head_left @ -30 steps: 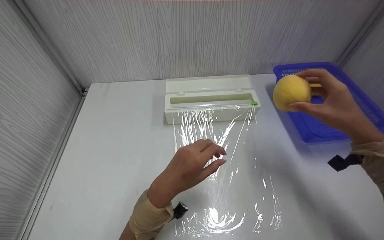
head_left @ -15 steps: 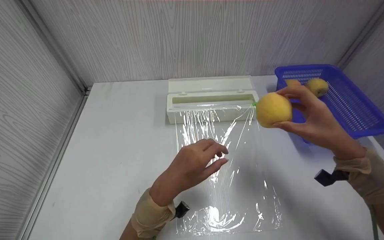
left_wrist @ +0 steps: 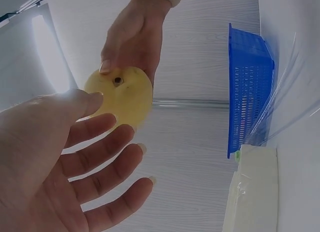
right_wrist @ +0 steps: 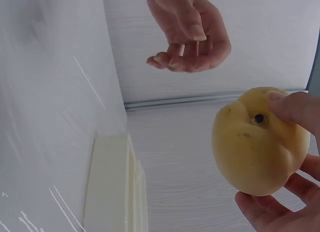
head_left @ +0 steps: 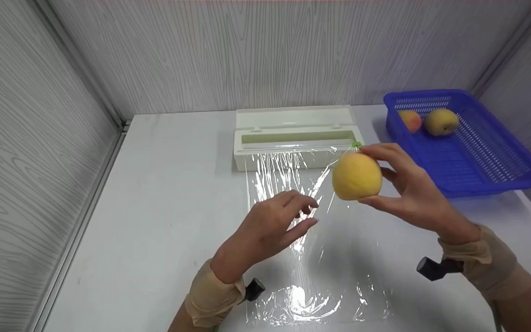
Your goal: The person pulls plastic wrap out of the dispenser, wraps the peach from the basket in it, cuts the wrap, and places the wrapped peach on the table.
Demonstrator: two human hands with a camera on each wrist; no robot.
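Observation:
My right hand [head_left: 415, 191] holds a round yellow peach [head_left: 356, 176] between thumb and fingers, raised above the table. A dark stem hollow and a crease show on the peach [right_wrist: 252, 152] in the right wrist view. My left hand [head_left: 277, 221] hovers left of the peach, over the cling film, its fingers loosely bent and holding nothing. Clear, shiny cling film [head_left: 302, 276] is pulled out over the table toward me from a white cling film dispenser [head_left: 293, 119]. The dispenser's lid stands open at the back. In the left wrist view, left-hand fingertips overlap the peach [left_wrist: 127, 92].
A blue plastic basket [head_left: 519, 161] stands at the right rear, with a red-blushed fruit [head_left: 411, 121] and a yellowish fruit [head_left: 440, 122] in it. On the dispenser's right end sits a small green piece [head_left: 356, 145]. Pale wood-grain panels [head_left: 293, 55] wall in the white table.
My right hand has carried the peach from above the basket leftward and nearer, to over the film's right side. The fruits in the basket have come into view. My left hand has hardly moved.

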